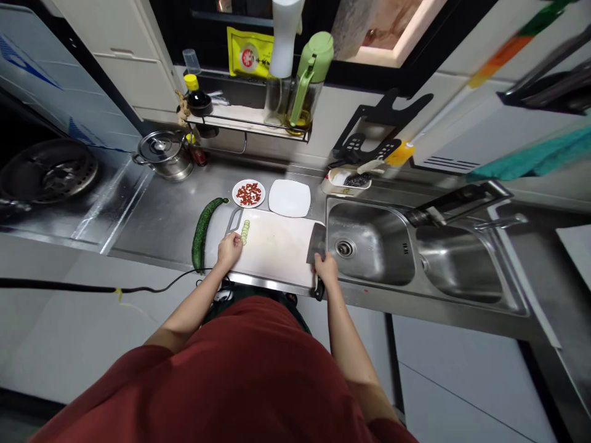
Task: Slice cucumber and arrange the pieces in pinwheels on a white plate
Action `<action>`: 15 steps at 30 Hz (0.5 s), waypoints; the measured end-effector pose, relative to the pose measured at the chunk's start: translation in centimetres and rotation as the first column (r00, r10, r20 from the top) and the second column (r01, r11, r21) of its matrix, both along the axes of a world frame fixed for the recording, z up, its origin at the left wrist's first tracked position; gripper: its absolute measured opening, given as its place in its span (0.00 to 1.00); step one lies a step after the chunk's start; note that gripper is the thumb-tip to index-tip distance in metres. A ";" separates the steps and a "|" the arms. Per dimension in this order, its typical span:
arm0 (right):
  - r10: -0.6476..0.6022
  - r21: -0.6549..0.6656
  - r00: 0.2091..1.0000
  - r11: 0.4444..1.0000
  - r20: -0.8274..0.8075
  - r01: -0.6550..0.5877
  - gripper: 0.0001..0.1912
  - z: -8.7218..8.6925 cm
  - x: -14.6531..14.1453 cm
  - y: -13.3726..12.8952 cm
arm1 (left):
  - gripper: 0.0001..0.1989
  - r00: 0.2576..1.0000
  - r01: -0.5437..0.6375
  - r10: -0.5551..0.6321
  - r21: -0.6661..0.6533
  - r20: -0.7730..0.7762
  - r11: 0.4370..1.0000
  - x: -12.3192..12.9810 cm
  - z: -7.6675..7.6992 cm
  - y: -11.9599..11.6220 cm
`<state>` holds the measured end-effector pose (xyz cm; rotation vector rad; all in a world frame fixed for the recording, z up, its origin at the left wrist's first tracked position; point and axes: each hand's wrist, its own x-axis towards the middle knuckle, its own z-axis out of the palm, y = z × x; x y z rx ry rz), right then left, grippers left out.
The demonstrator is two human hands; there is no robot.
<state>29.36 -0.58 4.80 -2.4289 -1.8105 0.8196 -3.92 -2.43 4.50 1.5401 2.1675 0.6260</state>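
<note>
A white cutting board [277,249] lies on the steel counter. Near its left end, several pale green slices [245,232] form a short row. My left hand [229,249] is beside the row's lower end, fingers pinched together; whatever is between them is too small to make out. At the board's right edge my right hand [326,269] is closed on a cleaver [316,243], its wide blade over the board and its black handle toward me. Left of the board lies a long dark green cucumber [202,237].
Behind the board are a plate of chopped red pieces [249,194] and a white square plate [289,198]. A steel pot [165,155] stands back left. The sink [369,243] is on the right; a bottle shelf [244,120] hangs above the counter.
</note>
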 end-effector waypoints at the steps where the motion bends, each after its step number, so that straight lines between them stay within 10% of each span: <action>1: -0.011 0.012 1.000 1.000 0.004 0.011 0.22 -0.1 0.1 0.2 | 0.08 1.000 0.001 -0.001 0.003 -0.001 1.000 0.0 0.0 0.1; 15: -0.102 0.030 0.993 0.995 0.063 0.100 0.32 -0.3 -0.4 -0.4 | 0.09 0.997 0.054 -0.061 0.134 0.049 0.990 1.0 -0.9 1.3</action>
